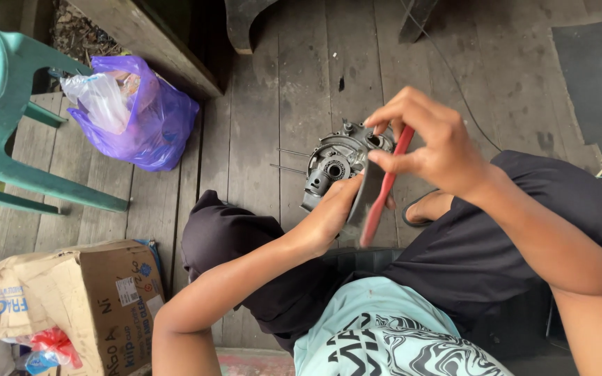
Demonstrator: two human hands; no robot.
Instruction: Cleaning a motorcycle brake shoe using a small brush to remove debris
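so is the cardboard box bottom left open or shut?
Open. The cardboard box lies with its flaps apart, and red and blue packets show at its mouth.

A home porch used as a makeshift workshop: worn plank floor [301,90], green plastic chair [8,104] upper left, cardboard box [85,299] lower left, purple bag [147,118].

The left hand [329,212] sits just below the centre of the frame, its forearm rising from the lower left, fingers curled and pressed forward with the thumb side up. The right hand [426,143] is higher, right of centre, its arm coming in from the lower right edge. Its wrist is bent and its fingers [398,111] are pinched shut with the thumb.
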